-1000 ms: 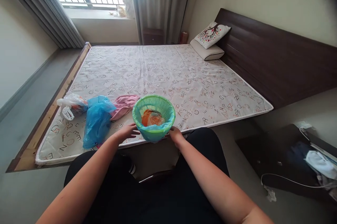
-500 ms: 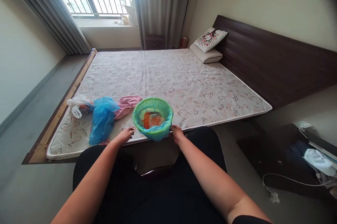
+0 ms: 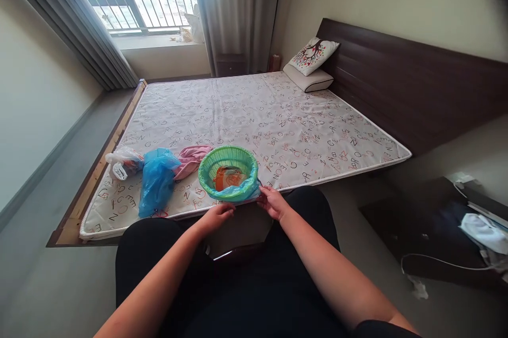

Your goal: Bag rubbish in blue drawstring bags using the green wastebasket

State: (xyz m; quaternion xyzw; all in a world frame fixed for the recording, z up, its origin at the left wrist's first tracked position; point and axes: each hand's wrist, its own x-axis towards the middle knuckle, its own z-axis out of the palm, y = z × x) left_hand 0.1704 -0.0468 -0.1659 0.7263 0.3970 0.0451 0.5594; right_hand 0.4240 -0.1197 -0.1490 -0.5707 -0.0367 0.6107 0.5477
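Note:
A green slatted basket (image 3: 206,161) stands at the near edge of the mattress. A thin blue-green plastic bag (image 3: 238,192) lines it and folds over its front rim. Inside lies an orange packet (image 3: 223,176). My right hand (image 3: 273,203) is closed on the bag's edge at the basket's lower right. Just below the front of the basket is my left hand (image 3: 217,215), its fingers curled; what they hold, if anything, is hidden. To the left lie a full blue plastic bag (image 3: 156,182), a pink cloth (image 3: 192,161) and a clear white plastic bag (image 3: 124,161).
The letter-print mattress (image 3: 254,116) fills the middle, with pillows (image 3: 311,68) by the dark headboard (image 3: 397,73). A dark bedside cabinet (image 3: 400,216) with a white cable (image 3: 436,269) stands at the right. My knees are against the bed's near side.
My left hand has moved right, from beside the basket to below its front. My right hand has turned at the bag's edge. The basket tips slightly and the view shifts a little.

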